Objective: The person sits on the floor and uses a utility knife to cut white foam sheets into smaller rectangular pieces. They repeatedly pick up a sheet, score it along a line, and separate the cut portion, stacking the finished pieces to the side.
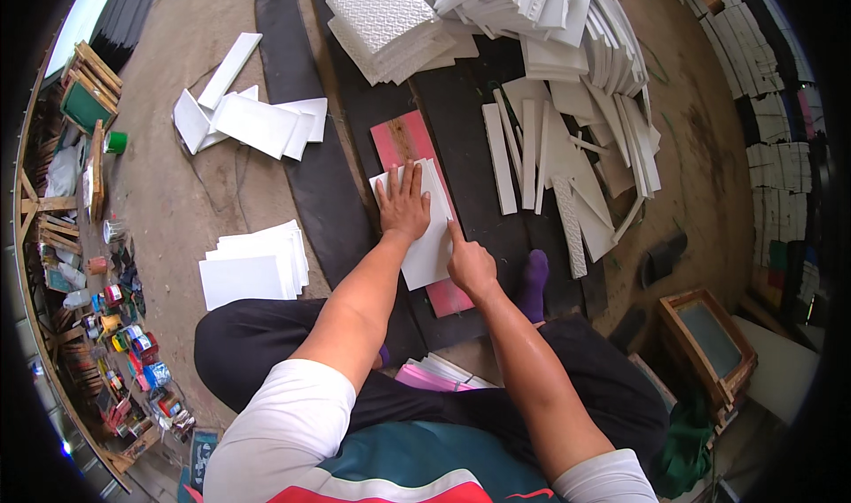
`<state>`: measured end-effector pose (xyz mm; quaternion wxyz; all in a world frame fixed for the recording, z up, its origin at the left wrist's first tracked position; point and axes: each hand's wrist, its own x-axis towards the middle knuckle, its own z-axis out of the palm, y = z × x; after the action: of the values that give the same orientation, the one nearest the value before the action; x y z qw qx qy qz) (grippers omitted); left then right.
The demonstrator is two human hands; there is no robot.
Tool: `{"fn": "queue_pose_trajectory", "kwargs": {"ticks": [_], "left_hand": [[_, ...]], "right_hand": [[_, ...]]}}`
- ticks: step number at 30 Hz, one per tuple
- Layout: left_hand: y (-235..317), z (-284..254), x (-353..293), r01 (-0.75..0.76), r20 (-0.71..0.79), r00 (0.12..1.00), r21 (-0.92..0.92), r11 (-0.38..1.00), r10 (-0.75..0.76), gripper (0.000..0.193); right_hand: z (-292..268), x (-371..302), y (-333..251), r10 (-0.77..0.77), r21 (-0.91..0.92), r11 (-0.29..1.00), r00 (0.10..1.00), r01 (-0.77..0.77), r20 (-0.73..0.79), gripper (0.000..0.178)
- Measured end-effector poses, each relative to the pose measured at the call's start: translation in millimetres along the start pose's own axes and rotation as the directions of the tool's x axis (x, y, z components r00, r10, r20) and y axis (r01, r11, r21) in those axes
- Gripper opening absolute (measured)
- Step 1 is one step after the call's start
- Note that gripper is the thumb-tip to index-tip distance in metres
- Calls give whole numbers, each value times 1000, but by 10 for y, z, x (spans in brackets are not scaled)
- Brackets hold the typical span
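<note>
A white rectangular sheet (pixel 424 259), apparently with another beneath it, lies slantwise on a long pink board (pixel 452 299). My left hand (pixel 405 203) presses flat on its upper part, fingers stretched out and a little apart. At the sheet's right edge is my right hand (pixel 472 264), its index finger pointing away from me along that edge and the other fingers curled in. Whatever those curled fingers hold, if anything, is hidden. The far end of the pink board shows a worn brown strip.
Dark planks (pixel 470 86) lie under the board. Beyond it are embossed white sheets (pixel 381 15) and a large heap of white pieces (pixel 576 24). Narrow white strips (pixel 529 153) lie right; white sheets (pixel 257 264) are stacked left, with loose pieces (pixel 257 122) farther off.
</note>
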<state>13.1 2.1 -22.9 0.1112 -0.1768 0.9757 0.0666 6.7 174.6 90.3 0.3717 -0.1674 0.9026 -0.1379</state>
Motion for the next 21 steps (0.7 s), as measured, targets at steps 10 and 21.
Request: {"fn": "queue_pose_trajectory", "kwargs": {"ticks": [10,21], "left_hand": [[-1,15,-7,1,-4,1000,-3,1000,-1,69],[5,-12,-2,-6,-6,1000,-19,1000,6,69]], "right_hand": [[316,-551,335,32,-21,999,998,-31,55,73],[653,-990,631,80,-17,997,994,-79,71,80]]}}
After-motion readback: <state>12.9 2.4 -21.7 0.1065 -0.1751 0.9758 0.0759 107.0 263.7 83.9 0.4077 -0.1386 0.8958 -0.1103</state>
